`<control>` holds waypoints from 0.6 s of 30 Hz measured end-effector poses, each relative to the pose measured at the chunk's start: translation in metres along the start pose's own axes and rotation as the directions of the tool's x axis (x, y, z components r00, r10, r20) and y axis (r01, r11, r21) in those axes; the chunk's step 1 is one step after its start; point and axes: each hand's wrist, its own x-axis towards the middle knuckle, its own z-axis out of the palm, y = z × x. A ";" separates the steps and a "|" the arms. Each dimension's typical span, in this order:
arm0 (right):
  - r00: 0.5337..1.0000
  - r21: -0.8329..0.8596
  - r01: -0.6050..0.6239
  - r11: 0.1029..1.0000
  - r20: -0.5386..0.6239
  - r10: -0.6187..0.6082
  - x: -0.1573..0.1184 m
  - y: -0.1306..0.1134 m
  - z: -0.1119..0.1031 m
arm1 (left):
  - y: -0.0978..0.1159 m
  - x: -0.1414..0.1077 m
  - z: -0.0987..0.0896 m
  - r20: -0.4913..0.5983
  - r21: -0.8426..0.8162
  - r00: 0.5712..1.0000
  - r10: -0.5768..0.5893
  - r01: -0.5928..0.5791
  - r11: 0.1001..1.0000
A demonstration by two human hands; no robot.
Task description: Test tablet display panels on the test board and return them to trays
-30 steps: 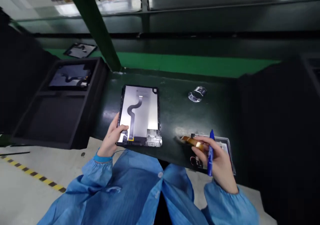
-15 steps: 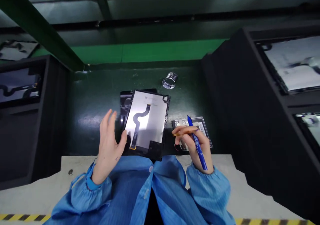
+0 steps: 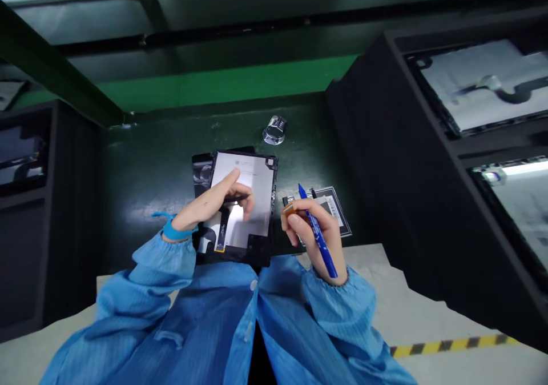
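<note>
A tablet display panel (image 3: pixel 262 211) lies silver back up on the dark bench, a dark ribbon cable (image 3: pixel 222 233) running down its left side. Over the panel's middle hovers my left hand (image 3: pixel 220 198), thumb apart from loosely bent fingers, nothing visible in it; whether it touches the cable is hidden. My right hand (image 3: pixel 325 233) has a blue marker pen (image 3: pixel 319 236) lying across it and pinches a small amber, flex-like piece (image 3: pixel 288 209) between thumb and fingers. Beneath that hand, a flat framed part with a label (image 3: pixel 334 207) is partly covered.
Under the panel's upper left, a dark glossy sheet (image 3: pixel 201 171) sticks out. A shiny magnifier loupe (image 3: pixel 274 130) stands farther back. Black shelf units flank the bench on the left (image 3: pixel 71 202) and right (image 3: pixel 381 145), holding more display panels (image 3: pixel 475 88).
My left hand has moved right, from beside the panel to over its middle. The amber piece in my right hand is tilted differently. The whole view has shifted and turned slightly.
</note>
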 end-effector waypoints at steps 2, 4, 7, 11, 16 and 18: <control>1.000 -0.047 -0.008 0.999 -0.017 0.007 -0.001 -0.002 0.002 | 0.005 -0.011 0.006 0.071 -0.164 0.995 -0.065 0.075 0.984; 1.000 -0.109 0.012 0.994 -0.025 -0.014 -0.001 -0.005 0.004 | 0.008 -0.020 0.014 0.017 -0.272 0.995 -0.096 0.097 0.957; 0.999 -0.204 0.043 0.978 -0.011 -0.046 -0.001 -0.009 0.005 | 0.008 -0.032 0.030 -0.135 -0.338 0.989 -0.053 0.004 0.941; 1.000 -0.249 0.030 0.968 0.013 -0.027 -0.001 -0.011 0.005 | 0.005 -0.039 0.050 -0.422 -0.208 0.905 0.054 -0.155 0.966; 0.999 -0.252 0.008 0.968 0.043 0.003 -0.001 -0.008 0.005 | 0.001 -0.036 0.061 -0.589 -0.063 0.801 0.106 -0.176 0.982; 0.998 -0.248 0.008 0.969 0.059 0.007 0.000 -0.007 0.005 | 0.001 -0.034 0.062 -0.582 -0.045 0.805 0.115 -0.173 0.984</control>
